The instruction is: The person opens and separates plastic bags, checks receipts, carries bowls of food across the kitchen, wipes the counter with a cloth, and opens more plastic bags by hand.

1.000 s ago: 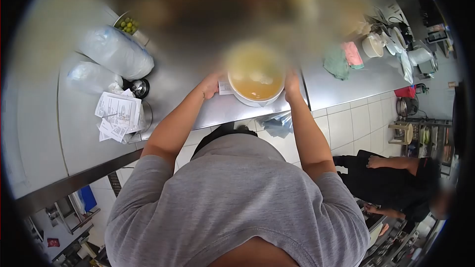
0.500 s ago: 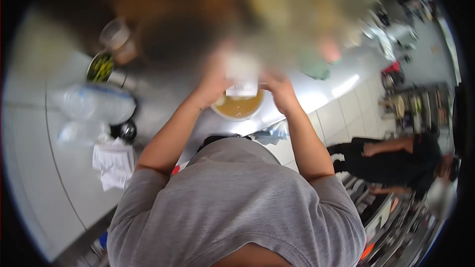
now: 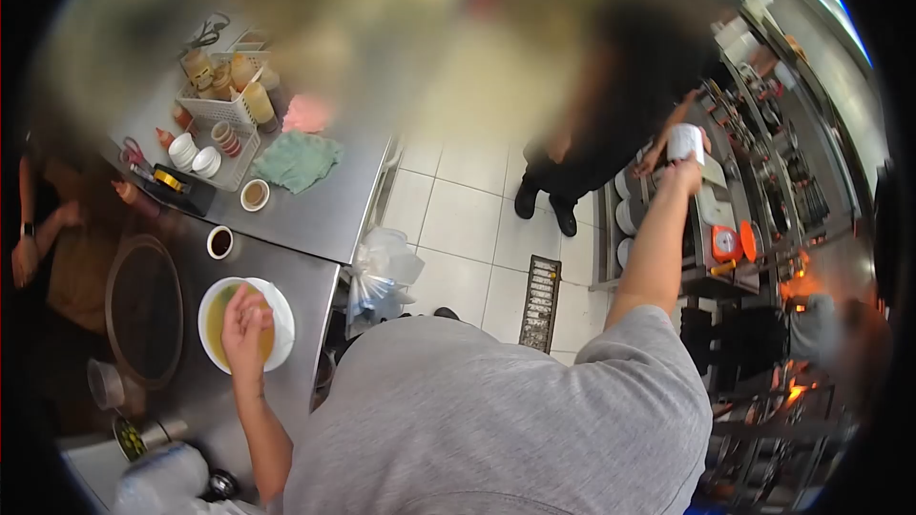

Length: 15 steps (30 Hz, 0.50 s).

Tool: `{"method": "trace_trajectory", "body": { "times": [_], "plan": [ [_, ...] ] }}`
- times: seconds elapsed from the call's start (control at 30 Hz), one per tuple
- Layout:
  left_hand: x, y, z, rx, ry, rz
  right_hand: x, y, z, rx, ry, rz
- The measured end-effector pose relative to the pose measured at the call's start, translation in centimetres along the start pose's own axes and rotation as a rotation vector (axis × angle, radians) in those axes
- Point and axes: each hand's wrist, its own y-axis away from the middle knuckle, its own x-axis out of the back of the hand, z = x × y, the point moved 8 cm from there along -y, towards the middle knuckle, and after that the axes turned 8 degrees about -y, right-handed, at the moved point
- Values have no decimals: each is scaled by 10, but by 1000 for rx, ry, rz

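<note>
My left hand [image 3: 245, 327] is over a white bowl [image 3: 283, 329] of yellowish broth on the steel counter, its fingers loosely curled and apart, with nothing seen in them. From this angle I cannot tell whether it touches the bowl. Stretched far out to the right, my right hand [image 3: 683, 175] grips a white paper slip [image 3: 685, 145] that curls upward. Another person's arm [image 3: 665, 136] is close beside the slip. Just beyond the bowl sits a small cup of dark sauce [image 3: 220, 242].
A green cloth [image 3: 299, 161], a pink cloth [image 3: 306, 113] and a basket of bottles [image 3: 221, 113] occupy the far counter. A person in black [image 3: 601, 157] stands on the tiled floor near a floor grate [image 3: 541, 303]. An orange scale [image 3: 726, 243] sits on the right-hand shelving.
My view has swung to the right. Both hands were together at the slip above the bowl; now my right hand has carried it far right, while my left stays over the bowl.
</note>
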Motion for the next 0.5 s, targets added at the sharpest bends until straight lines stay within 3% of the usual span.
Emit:
{"method": "trace_trajectory", "body": {
  "times": [0.1,0.17,0.23,0.27,0.3,0.4,0.5],
  "plan": [
    [-85,-14,23,-12,1,-27,15,-83,36,-189,-32,84],
    [-149,-22,1,5,152,-130,1,-32,18,-345,63,86],
    [-207,-11,-25,111,197,-266,-13,-154,88,-328,30,-165],
    [-228,0,-40,162,195,-273,-14,-104,58,-23,101,-209],
    [-242,8,-54,203,195,-292,-18,-107,62,-35,110,-182],
    [-230,45,-103,391,262,-64,-26,-144,76,-108,132,-104],
    [-139,86,-150,393,172,436,-39,-148,87,-115,159,-68]
  ]
}}
